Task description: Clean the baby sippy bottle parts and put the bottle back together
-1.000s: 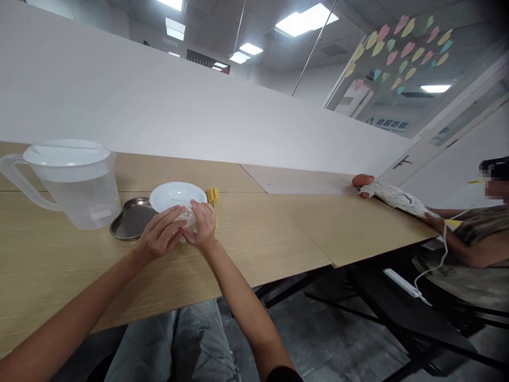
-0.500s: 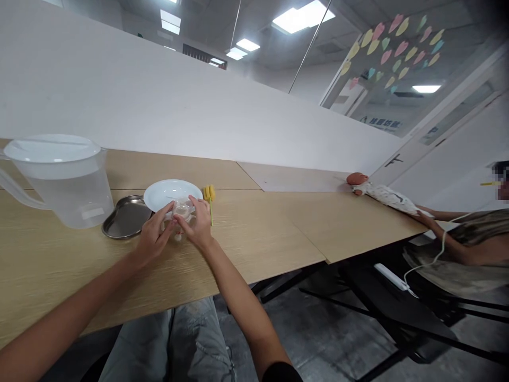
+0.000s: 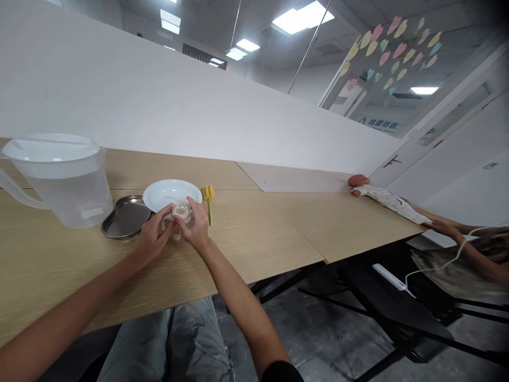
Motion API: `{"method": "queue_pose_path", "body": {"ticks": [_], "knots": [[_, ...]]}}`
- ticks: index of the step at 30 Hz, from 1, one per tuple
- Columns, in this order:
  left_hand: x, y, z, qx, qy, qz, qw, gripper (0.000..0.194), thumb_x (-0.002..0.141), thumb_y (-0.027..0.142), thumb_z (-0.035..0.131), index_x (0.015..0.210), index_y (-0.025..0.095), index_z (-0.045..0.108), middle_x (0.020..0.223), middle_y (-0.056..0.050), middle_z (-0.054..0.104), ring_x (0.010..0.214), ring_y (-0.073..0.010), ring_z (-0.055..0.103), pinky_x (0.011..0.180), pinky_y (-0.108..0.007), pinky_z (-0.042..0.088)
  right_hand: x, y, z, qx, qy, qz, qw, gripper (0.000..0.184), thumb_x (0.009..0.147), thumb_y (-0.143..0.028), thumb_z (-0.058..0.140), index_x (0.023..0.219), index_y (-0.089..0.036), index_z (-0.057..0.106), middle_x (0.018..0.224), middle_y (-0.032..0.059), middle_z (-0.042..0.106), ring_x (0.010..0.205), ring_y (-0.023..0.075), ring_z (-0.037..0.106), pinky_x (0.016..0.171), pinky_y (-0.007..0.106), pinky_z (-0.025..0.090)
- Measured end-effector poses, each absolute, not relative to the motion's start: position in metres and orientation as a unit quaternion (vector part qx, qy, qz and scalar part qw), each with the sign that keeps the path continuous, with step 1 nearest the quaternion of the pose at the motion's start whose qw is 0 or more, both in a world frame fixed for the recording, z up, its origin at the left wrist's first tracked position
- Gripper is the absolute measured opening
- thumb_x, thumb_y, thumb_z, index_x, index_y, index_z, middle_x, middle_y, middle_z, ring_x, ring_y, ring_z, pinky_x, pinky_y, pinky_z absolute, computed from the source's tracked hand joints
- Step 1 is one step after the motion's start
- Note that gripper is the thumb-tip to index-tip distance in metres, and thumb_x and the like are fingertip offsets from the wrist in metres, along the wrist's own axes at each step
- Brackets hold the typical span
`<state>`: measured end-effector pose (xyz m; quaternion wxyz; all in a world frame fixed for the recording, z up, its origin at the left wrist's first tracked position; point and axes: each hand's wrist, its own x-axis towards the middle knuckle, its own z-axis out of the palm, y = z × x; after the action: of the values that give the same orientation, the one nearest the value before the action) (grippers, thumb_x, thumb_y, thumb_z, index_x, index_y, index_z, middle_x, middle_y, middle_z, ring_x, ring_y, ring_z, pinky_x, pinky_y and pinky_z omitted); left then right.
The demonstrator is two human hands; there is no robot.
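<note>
Fingers [image 3: 186, 206] of the left hand [image 3: 153, 237] and right hand [image 3: 193, 228] closed tight around a clear baby bottle [image 3: 181, 211], held just in front of a white plate [image 3: 170, 194] over the counter [image 3: 258, 233]. Just beside the plate, a yellow sponge bottle brush [image 3: 209, 201] lying flat; farther left, a steel kidney tray [image 3: 126, 217] and a lidded plastic pitcher [image 3: 59, 185] set close together.

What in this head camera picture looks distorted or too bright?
In the head view, the wide lens bends the white partition wall and the wooden table into slanted lines; the ceiling light panel glares strongly; the small clear baby bottle shows little detail.
</note>
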<state>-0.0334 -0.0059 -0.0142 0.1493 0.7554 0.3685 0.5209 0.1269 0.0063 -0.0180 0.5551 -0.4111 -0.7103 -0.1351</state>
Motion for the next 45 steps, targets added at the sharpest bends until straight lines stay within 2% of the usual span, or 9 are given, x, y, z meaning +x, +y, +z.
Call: {"method": "queue_pose_path", "body": {"ticks": [9,19,28,34,40,45], "knots": [[-0.033,-0.004,-0.014,0.724,0.365,0.543,0.219,0.054,0.089,0.055,0.057,0.126,0.017,0.06,0.129,-0.014,0.066,0.118,-0.0276,0.063,0.103,-0.042,0.05,0.125,0.006,-0.02,-0.391,-0.705,-0.145,0.573,0.059,0.094,-0.048,0.054,0.14,-0.012,0.045,0.111,0.0179,0.066,0.107,0.0267,0.063,0.093,0.041,0.055],[-0.03,-0.006,-0.013,0.709,0.344,0.553,0.273,0.05,0.09,0.055,0.058,0.124,0.018,0.058,0.129,-0.014,0.065,0.12,-0.0272,0.062,0.103,-0.042,0.049,0.124,0.003,-0.019,-0.398,-0.701,-0.134,0.576,0.058,0.093,-0.047,0.054,0.14,-0.012,0.046,0.112,0.018,0.065,0.104,0.0271,0.062,0.091,0.043,0.055],[-0.03,-0.003,-0.014,0.727,0.327,0.541,0.268,0.047,0.094,0.054,0.051,0.125,0.02,0.052,0.129,-0.014,0.063,0.12,-0.0259,0.06,0.105,-0.044,0.048,0.122,0.002,-0.016,-0.399,-0.688,-0.155,0.586,0.053,0.093,-0.047,0.053,0.134,-0.014,0.049,0.107,0.0168,0.066,0.101,0.0275,0.062,0.091,0.045,0.053],[-0.029,-0.004,-0.014,0.736,0.332,0.535,0.249,0.051,0.095,0.057,0.048,0.127,0.018,0.05,0.129,-0.016,0.062,0.119,-0.0265,0.06,0.103,-0.045,0.048,0.122,0.004,-0.019,-0.43,-0.69,-0.16,0.56,0.055,0.092,-0.051,0.051,0.136,-0.017,0.049,0.105,0.0157,0.066,0.1,0.0291,0.062,0.099,0.052,0.046],[-0.031,-0.004,-0.014,0.744,0.354,0.527,0.208,0.052,0.095,0.059,0.045,0.127,0.018,0.051,0.127,-0.017,0.062,0.119,-0.0278,0.059,0.103,-0.046,0.046,0.121,0.002,-0.018,-0.451,-0.666,-0.19,0.563,0.052,0.091,-0.052,0.054,0.128,-0.017,0.056,0.089,0.0099,0.07,0.086,0.0253,0.065,0.103,0.051,0.038],[-0.045,-0.001,-0.011,0.794,0.34,0.475,0.17,0.056,0.094,0.057,0.048,0.135,0.019,0.049,0.135,-0.015,0.058,0.127,-0.027,0.052,0.11,-0.044,0.039,0.121,0.002,-0.018,-0.434,-0.659,-0.202,0.58,0.05,0.09,-0.052,0.056,0.125,-0.017,0.058,0.092,0.0107,0.071,0.084,0.0256,0.065,0.1,0.051,0.039]]}}
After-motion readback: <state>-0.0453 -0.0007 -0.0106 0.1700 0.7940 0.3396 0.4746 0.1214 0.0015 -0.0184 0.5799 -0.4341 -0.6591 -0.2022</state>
